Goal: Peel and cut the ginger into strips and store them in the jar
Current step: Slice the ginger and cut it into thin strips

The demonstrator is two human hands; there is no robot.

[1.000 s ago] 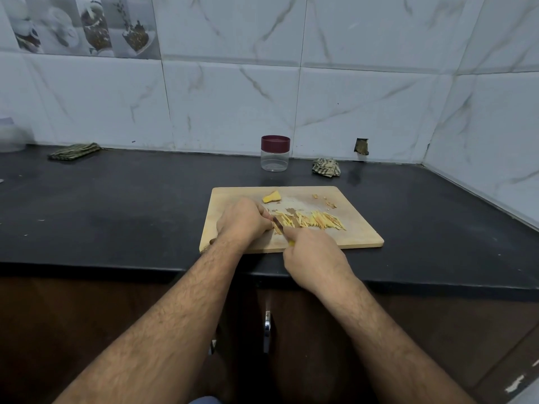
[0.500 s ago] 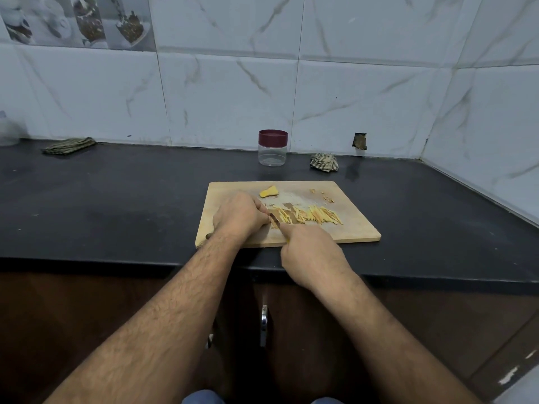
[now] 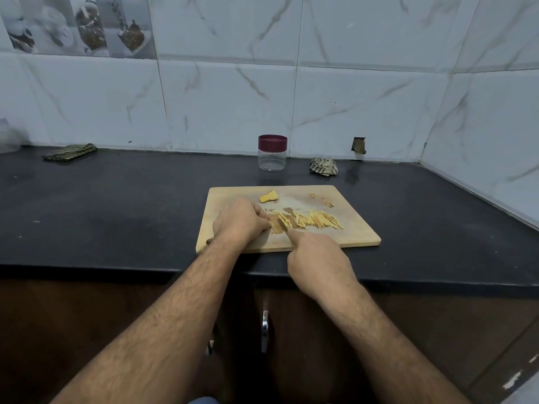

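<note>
Head view: cutting on board (image 3: 358, 234).
L hand (image 3: 240, 221) grip curled on knife (image 3: 281, 224); R hand (image 3: 318, 258) grip curled, forefinger by ginger strips (image 3: 318, 220).

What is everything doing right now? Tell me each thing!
Jar: lid on, looks empty.
Ginger strips: cut, lying on the board.
Ginger chunk: uncut.
Cutting board: flat on the counter.
Knife: blade down on the board.
Left hand: holds the knife.
Right hand: fingers curled, forefinger at the blade.

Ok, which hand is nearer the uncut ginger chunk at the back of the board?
Left. The left hand sits just in front and to the left of the ginger chunk; the right hand is farther back, at the cutting board near edge.
</note>
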